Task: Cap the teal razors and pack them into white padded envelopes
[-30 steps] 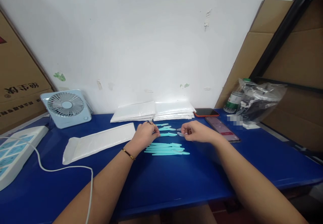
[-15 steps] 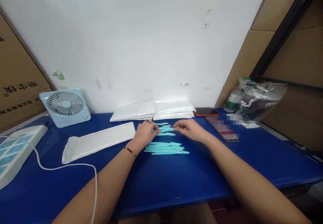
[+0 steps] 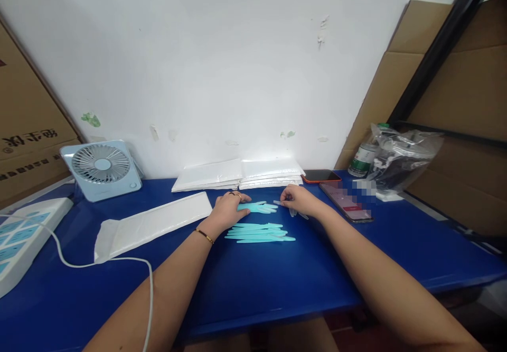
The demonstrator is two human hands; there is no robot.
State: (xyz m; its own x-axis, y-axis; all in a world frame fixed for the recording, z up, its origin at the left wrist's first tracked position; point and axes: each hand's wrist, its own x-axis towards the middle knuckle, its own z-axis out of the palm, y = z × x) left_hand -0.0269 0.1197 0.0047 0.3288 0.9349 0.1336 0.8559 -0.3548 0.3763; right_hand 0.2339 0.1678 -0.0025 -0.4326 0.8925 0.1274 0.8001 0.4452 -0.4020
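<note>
My left hand (image 3: 228, 209) closes round the handle ends of a small bunch of turquoise eyebrow razors (image 3: 261, 207) on the table. Its fingers hide those ends. To the right, my right hand (image 3: 298, 200) pinches a small clear plastic cap (image 3: 277, 202), whose tip points left toward the bunch. Beneath that hand lie a few more clear pieces (image 3: 293, 212), partly covered by the fingers. Nearer to me, a second group of turquoise eyebrow razors (image 3: 257, 232) lies side by side, roughly parallel.
A white padded envelope (image 3: 154, 224) lies left of my left hand. Stacked white envelopes (image 3: 209, 174) rest against the wall. Two phones (image 3: 321, 176) (image 3: 350, 204), a bottle (image 3: 362, 160) and a plastic bag (image 3: 406, 161) occupy the right. A fan (image 3: 103, 169), power strip (image 3: 34, 235) and white cable (image 3: 149, 283) are left.
My right hand has moved slightly right, away from the razors, with a clear cap in its fingertips. The upper razors are now gathered closer together at my left hand.
</note>
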